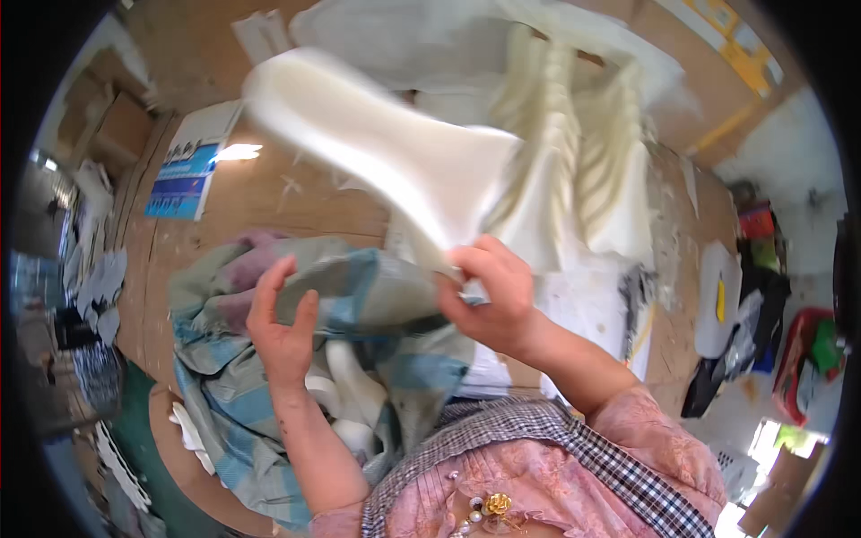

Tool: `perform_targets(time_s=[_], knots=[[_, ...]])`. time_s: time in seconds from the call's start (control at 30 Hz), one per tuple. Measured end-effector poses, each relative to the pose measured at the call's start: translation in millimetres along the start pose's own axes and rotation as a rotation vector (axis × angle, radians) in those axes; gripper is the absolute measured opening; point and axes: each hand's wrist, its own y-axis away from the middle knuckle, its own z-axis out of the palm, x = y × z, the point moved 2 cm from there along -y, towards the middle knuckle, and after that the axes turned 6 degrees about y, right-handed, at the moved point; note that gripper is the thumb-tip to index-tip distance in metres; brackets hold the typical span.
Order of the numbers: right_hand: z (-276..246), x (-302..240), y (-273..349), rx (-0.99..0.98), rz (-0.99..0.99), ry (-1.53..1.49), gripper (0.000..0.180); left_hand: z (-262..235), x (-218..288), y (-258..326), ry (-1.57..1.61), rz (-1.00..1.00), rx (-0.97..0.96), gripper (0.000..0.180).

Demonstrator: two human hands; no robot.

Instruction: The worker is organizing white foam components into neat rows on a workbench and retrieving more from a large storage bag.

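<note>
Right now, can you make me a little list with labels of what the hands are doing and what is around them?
Left hand: left hand open, fingers resting on the plaid cloth.
Right hand: right hand pinching one end of a white foam piece, lifted up and blurred.
Cloth: blue, green and pink checks, bunched on the lap, with white pieces showing inside.
Table: wooden table with more white foam pieces stacked behind.
Also there: a blue and white sheet at the left.

Two hands point(287, 332) point(493, 300), one plaid cloth point(359, 296), one raised white foam piece point(377, 148) (others blurred behind).
</note>
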Motion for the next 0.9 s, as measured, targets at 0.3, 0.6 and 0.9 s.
perform_targets(time_s=[0.3,0.6,0.9], knots=[[-191,137,170,0.297,0.653,0.309,0.014,72,5,93,0.119,-0.441,-0.214,0.037],[-262,177,251,0.077,0.604,0.876,0.03,-32,-28,166,-0.204,-0.744,-0.061,0.04],[-333,179,347,-0.437,0.763,1.092,0.049,-89,-94,256,-0.493,-0.997,-0.085,0.044]])
